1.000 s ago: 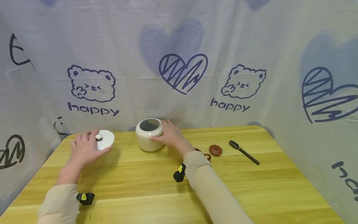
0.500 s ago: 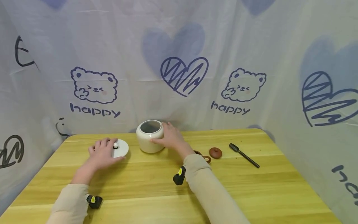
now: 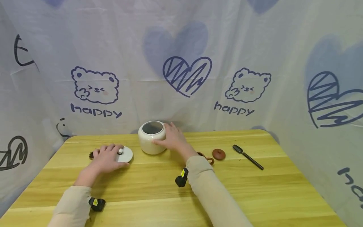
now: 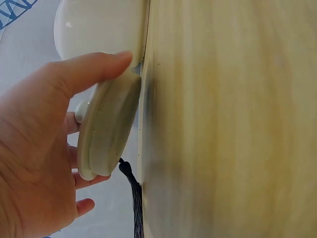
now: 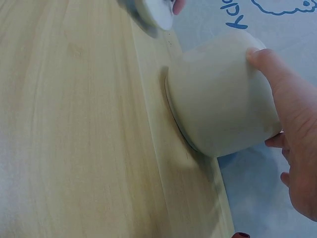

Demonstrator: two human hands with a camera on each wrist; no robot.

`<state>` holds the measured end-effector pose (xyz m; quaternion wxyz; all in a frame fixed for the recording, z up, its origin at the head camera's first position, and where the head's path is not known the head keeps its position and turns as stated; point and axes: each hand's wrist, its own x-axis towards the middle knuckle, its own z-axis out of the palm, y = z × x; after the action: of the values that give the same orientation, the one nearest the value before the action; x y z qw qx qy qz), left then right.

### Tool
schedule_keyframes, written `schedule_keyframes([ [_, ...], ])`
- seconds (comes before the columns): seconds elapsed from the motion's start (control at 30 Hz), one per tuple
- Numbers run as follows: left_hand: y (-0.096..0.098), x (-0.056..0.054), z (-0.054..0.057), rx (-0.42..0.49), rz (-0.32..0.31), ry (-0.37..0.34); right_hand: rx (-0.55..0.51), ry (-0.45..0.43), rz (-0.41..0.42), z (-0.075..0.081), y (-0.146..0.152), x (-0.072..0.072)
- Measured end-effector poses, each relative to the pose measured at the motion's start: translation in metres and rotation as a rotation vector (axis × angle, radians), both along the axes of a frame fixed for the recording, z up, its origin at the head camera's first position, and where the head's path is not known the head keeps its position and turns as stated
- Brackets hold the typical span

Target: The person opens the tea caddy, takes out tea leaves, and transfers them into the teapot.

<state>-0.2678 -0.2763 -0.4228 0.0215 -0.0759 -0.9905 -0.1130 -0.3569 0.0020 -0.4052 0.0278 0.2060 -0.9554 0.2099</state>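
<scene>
My left hand [image 3: 106,159] grips a round white lid [image 3: 125,154] by its edges, the small knob upward, just left of the jar. The left wrist view shows the lid [image 4: 111,124] from its side, thumb on one edge and fingers at the other. It is low over the wood; whether it touches cannot be told. With thumb and fingers, my right hand [image 3: 175,137] holds the side of a white ceramic jar [image 3: 148,143]. The jar stands upright on the table with its mouth uncovered. A dark tassel [image 4: 132,198] hangs or lies beside the lid.
A small reddish-brown lid [image 3: 218,154] and a black scoop [image 3: 247,156] lie on the right of the wooden table [image 3: 147,195]. A brown handled vessel [image 3: 210,161] is mostly hidden behind my right forearm. A printed curtain [image 3: 136,63] hangs behind the table.
My left hand has moved right and down with the white lid, nearer to the jar and the table. A dark tassel now shows beside that hand. The right hand and jar stay put.
</scene>
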Motion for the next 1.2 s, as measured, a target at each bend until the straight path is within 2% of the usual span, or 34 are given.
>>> schedule_keyframes([
  [0.37, -0.001, -0.001, -0.003, 0.035, -0.015, -0.046, -0.001, -0.013, -0.003, 0.001, 0.002, 0.002],
  [0.57, -0.004, -0.001, -0.007, 0.058, -0.029, -0.093, -0.013, -0.021, -0.002, 0.002, 0.001, 0.004],
  [0.73, -0.004, -0.001, -0.007, 0.040, -0.030, -0.097, -0.014, -0.024, -0.013, 0.003, 0.001, 0.006],
  [0.93, -0.001, 0.002, 0.002, 0.026, 0.008, -0.103, -0.007, -0.029, -0.019, 0.004, 0.001, 0.006],
  [1.2, -0.002, 0.007, 0.020, 0.011, 0.014, -0.086, 0.012, -0.036, -0.022, 0.003, 0.001, 0.004],
])
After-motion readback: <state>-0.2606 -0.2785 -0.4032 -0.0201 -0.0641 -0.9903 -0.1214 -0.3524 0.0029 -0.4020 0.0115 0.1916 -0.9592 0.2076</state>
